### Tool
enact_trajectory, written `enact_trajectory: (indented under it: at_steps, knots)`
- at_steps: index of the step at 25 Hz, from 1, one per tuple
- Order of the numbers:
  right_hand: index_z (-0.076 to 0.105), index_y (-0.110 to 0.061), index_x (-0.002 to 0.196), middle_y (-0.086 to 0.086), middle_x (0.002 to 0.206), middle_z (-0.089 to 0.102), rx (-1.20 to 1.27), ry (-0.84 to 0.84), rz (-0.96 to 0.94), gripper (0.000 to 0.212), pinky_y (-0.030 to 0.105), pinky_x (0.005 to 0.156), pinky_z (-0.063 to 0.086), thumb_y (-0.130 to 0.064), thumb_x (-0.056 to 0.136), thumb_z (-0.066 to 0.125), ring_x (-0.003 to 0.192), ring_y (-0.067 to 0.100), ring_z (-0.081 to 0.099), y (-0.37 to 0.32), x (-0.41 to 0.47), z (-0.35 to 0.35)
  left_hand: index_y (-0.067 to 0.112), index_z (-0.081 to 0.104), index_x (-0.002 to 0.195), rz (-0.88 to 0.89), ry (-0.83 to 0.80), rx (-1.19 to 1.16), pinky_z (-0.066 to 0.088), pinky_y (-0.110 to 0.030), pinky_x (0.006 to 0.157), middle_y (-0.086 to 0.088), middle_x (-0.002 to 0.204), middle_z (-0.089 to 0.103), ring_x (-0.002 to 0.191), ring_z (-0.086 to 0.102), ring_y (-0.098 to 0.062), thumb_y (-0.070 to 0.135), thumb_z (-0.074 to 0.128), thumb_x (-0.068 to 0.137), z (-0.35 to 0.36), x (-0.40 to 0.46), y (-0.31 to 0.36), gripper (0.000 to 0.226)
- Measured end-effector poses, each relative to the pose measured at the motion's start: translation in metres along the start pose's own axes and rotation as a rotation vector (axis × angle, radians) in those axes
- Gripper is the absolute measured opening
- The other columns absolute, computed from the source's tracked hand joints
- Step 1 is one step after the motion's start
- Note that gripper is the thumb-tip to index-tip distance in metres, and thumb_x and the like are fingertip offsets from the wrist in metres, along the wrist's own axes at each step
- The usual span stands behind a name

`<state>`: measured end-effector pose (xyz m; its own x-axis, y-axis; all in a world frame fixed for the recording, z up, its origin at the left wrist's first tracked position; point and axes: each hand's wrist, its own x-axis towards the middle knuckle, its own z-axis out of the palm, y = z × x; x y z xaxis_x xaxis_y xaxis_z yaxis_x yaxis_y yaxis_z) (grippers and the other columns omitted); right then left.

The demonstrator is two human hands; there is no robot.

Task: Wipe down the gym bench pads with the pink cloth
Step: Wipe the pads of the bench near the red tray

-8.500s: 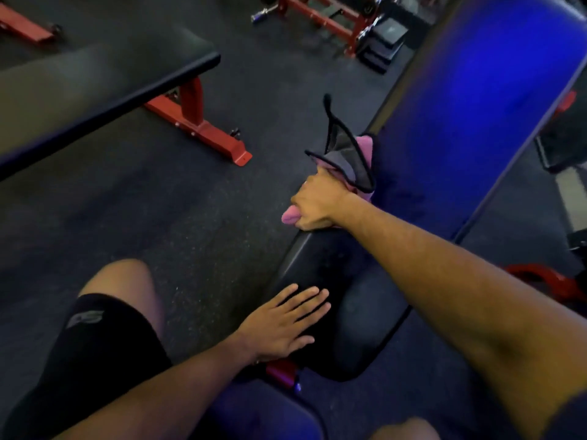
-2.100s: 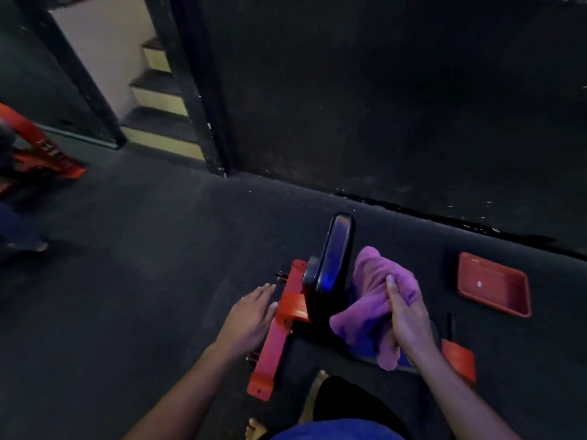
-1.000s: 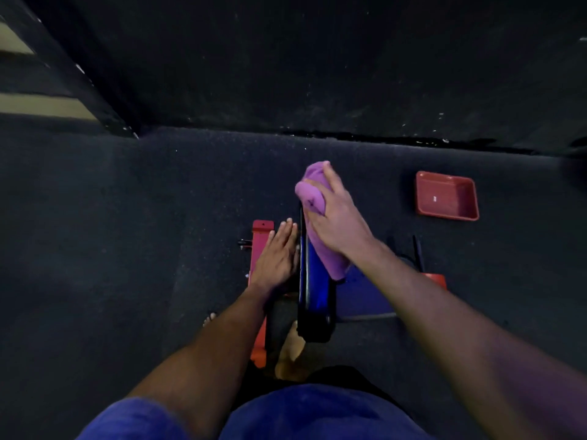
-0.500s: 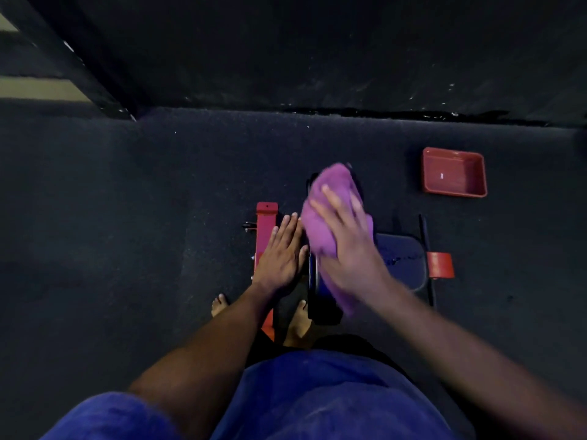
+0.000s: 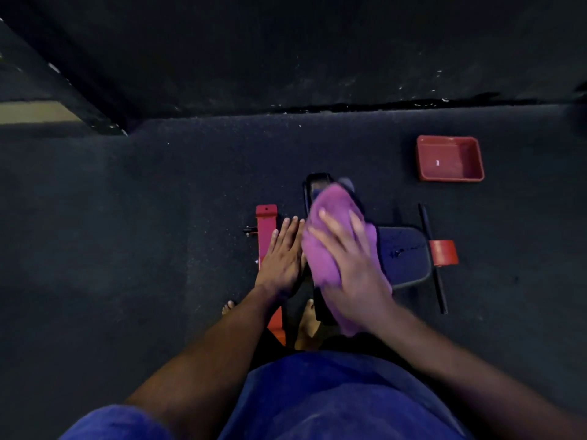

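I look straight down on the raised black back pad point(image 5: 313, 185) of the gym bench, seen edge-on. The pink cloth point(image 5: 327, 242) is draped over the pad's top. My right hand point(image 5: 352, 268) presses flat on the cloth with straight, spread fingers. My left hand point(image 5: 282, 252) lies flat with straight fingers against the left side of the pad, beside the red frame bar point(image 5: 265, 233). The dark seat pad point(image 5: 403, 255) lies to the right, lower down, with wet spots on it.
A red rectangular tray point(image 5: 449, 158) sits on the dark rubber floor at the upper right. A red frame end point(image 5: 443, 252) and a thin black bar point(image 5: 432, 258) lie right of the seat pad. A black wall runs across the top. My bare feet point(image 5: 308, 322) stand below the pad.
My right hand has slid the cloth a little toward me along the top of the back pad. My left hand has stayed flat against the pad's left side.
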<state>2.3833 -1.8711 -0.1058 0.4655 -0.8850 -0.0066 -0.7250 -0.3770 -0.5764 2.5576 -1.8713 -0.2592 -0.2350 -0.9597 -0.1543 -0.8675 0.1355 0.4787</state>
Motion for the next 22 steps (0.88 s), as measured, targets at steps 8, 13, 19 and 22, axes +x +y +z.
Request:
enact_trajectory:
  at_steps: [8,13,19,22]
  knots:
    - [0.063,-0.009,0.134,0.003,0.143,0.057,0.458,0.311,0.341,0.063,0.035,0.122,0.031,-0.002,0.073,0.051,0.138,0.016,0.049,0.014,0.019,-0.02,0.012,0.017,0.166,-0.142,0.025,-0.352,0.015,-0.048,0.131,-0.007,0.173,0.016,0.16,0.016,-0.023,0.056,0.034,0.106,-0.068,0.013,0.001,0.077]
    - [0.073,-0.02,0.119,-0.009,0.106,0.074,1.109,0.878,1.083,0.026,0.038,0.099,0.057,-0.01,0.099,0.058,0.104,0.004,0.068,-0.014,-0.089,0.012,0.005,0.015,0.164,0.601,0.042,0.008,0.005,-0.045,0.132,-0.009,0.173,0.014,0.162,0.009,-0.021,0.039,0.03,0.111,-0.139,0.016,0.043,0.065]
    - [0.065,-0.032,0.115,-0.001,0.11,0.069,1.622,1.208,1.409,0.015,0.041,0.105,0.047,-0.035,0.101,0.06,0.109,0.018,0.063,-0.106,-0.033,0.061,0.004,0.02,0.164,1.298,-0.262,0.544,0.01,-0.046,0.131,-0.011,0.173,0.017,0.161,0.011,-0.021,0.051,0.021,0.111,-0.151,0.061,0.057,0.072]
    - [0.065,-0.029,0.11,0.001,0.108,0.068,1.682,1.329,1.509,0.014,0.039,0.093,0.052,-0.037,0.1,0.06,0.101,0.018,0.063,-0.094,-0.025,0.062,0.004,0.021,0.164,1.317,-0.253,0.536,0.01,-0.045,0.132,-0.011,0.173,0.017,0.161,0.011,-0.02,0.05,0.017,0.111,-0.15,0.063,0.056,0.071]
